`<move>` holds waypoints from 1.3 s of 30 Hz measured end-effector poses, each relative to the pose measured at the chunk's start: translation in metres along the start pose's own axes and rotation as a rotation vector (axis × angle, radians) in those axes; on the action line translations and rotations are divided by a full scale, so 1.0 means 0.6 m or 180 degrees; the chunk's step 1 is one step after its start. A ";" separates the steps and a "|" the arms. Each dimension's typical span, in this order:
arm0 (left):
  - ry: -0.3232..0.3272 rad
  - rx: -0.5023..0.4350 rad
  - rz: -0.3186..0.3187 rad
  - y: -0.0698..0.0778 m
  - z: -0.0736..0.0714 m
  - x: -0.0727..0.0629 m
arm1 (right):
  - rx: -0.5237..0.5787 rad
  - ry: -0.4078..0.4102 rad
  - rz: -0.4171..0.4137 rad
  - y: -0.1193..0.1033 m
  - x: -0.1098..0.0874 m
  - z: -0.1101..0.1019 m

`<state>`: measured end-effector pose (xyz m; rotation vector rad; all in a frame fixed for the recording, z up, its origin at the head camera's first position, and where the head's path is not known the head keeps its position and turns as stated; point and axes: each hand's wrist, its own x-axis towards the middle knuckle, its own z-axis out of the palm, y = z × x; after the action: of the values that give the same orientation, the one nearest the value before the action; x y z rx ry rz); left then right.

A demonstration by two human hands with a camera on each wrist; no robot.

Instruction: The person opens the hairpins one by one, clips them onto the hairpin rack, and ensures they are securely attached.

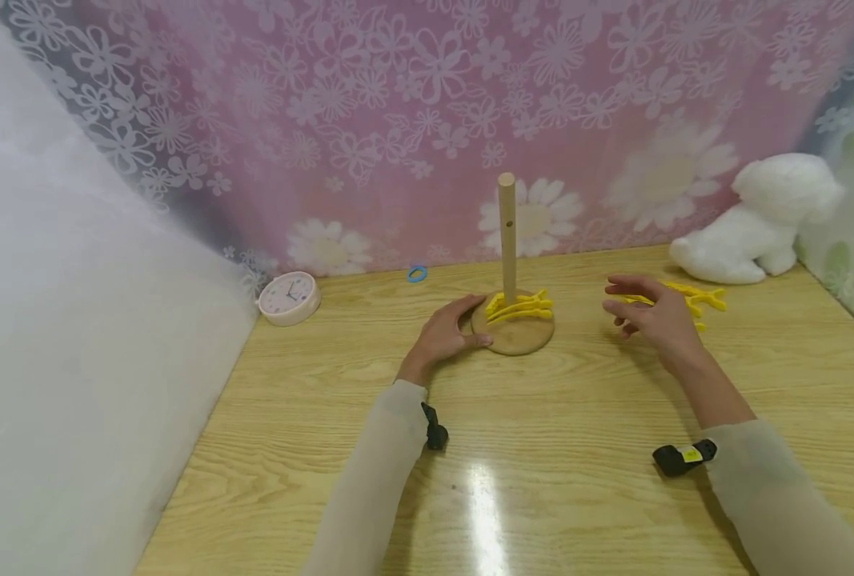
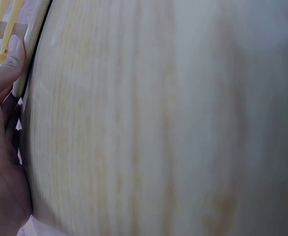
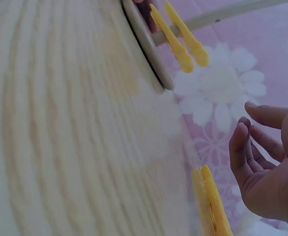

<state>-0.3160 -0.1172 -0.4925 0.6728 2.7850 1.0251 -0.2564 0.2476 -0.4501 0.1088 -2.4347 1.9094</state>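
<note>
A wooden stand has a round base [image 1: 519,341] and an upright rod [image 1: 508,248]. My left hand [image 1: 443,333] grips the base's left rim, its thumb at the front edge and the fingers round the back. Two yellow clothes pegs [image 1: 527,310] are clipped low on the rod, one above the other. To the right, my right hand [image 1: 659,322] is raised over the table with loosely bent fingers and nothing between them. Beyond and partly behind it lie several more yellow clothes pegs [image 1: 709,299]; the right wrist view shows a yellow peg [image 3: 214,201] below that hand.
A white plush dog [image 1: 754,224] sits at the back right of the wooden table [image 1: 542,448]. At the back left stands a round pink clock [image 1: 289,298], and a small blue ring [image 1: 417,274] lies near the flowered pink curtain [image 1: 398,144].
</note>
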 end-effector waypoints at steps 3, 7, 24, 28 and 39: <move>0.0030 -0.0007 0.0000 -0.001 0.001 0.001 | -0.0084 0.0134 0.0100 -0.003 -0.003 -0.019; 0.0043 -0.0026 -0.0014 -0.001 0.002 0.001 | -0.0196 0.0321 0.0245 -0.004 -0.009 -0.048; 0.0029 -0.0065 0.0029 -0.004 0.003 0.000 | -0.0333 0.0382 0.0785 0.027 -0.033 -0.142; 0.0022 -0.0062 0.0034 -0.003 0.002 0.000 | -0.0568 0.0086 0.0892 0.037 -0.034 -0.156; 0.0015 -0.0093 0.0025 -0.003 0.001 -0.001 | -0.1395 -0.0488 0.0786 0.054 -0.034 -0.167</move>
<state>-0.3159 -0.1183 -0.4941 0.6791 2.7680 1.0678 -0.2393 0.3533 -0.4592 -0.0682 -3.0295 1.4335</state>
